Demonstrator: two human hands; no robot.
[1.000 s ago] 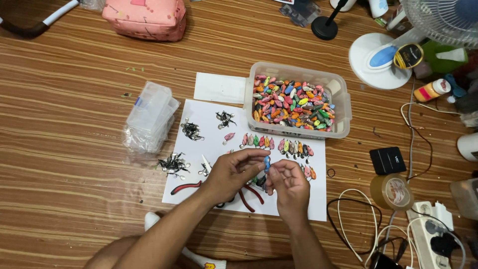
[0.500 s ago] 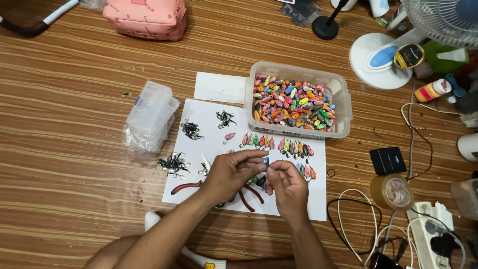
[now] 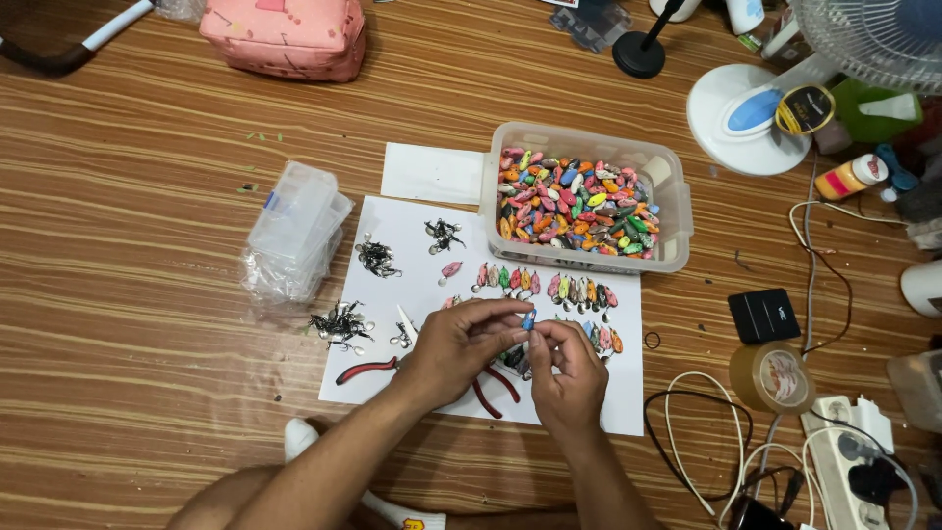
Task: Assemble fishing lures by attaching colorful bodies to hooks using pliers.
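Note:
My left hand (image 3: 461, 345) and my right hand (image 3: 566, 371) meet over a white paper sheet (image 3: 412, 265), both pinching one small blue lure (image 3: 528, 320) between their fingertips. Rows of small coloured lures (image 3: 545, 285) lie on the sheet just beyond my fingers. Red-handled pliers (image 3: 365, 370) lie on the sheet, partly hidden under my hands. A clear plastic tub (image 3: 584, 201) full of coloured lures stands behind the sheet. Small heaps of dark metal hooks (image 3: 339, 324) sit on the sheet's left side.
A clear compartment box in a bag (image 3: 294, 229) lies left of the sheet. A pink pouch (image 3: 289, 37) is at the back. On the right are a white fan base (image 3: 746, 118), a tape roll (image 3: 770, 376), a black box (image 3: 763, 314), cables and a power strip (image 3: 854, 451).
My hands stay over the sheet; the fingers have shifted slightly around the small blue lure. Nothing else moved.

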